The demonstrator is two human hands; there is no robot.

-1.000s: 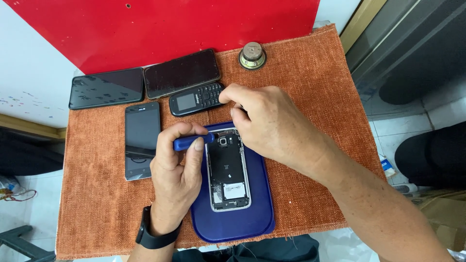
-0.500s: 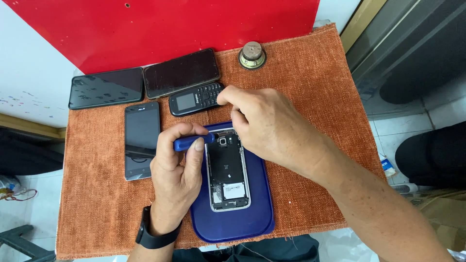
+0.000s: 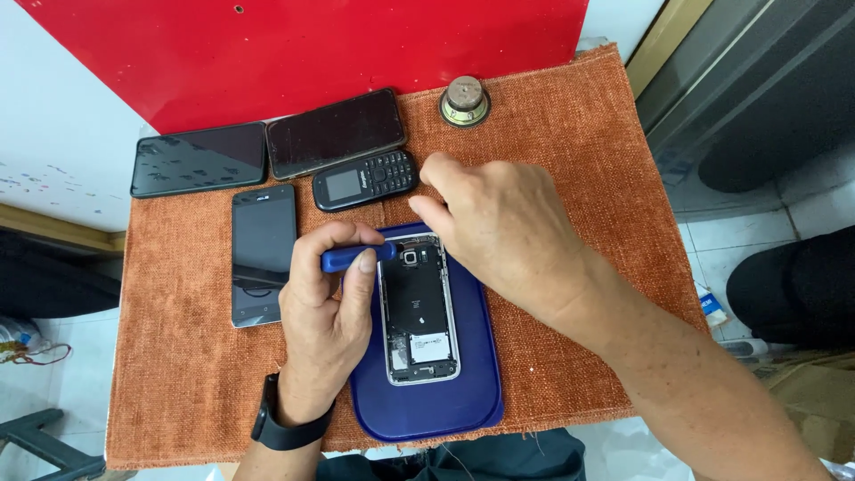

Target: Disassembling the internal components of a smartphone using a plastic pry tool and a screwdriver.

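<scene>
1. Opened smartphone (image 3: 420, 307), back cover off, lying on blue tray (image 3: 463, 401) in the middle of the orange cloth (image 3: 570, 151) over the table.
2. Left hand (image 3: 325, 321): grip clamped on blue screwdriver (image 3: 356, 258), just left of the phone's top edge.
3. Right hand (image 3: 499, 227): fingers pinched together at the phone's top, perhaps on a tiny part.
4. Beyond the phone: keypad phone (image 3: 365, 178), three dark smartphones, small round speaker (image 3: 464, 101).

Both arms are bare, with no sleeves. The left hand (image 3: 325, 307) has a black watch (image 3: 287, 428) at the wrist, lower centre-left; the right hand (image 3: 499, 227) wears nothing.
</scene>
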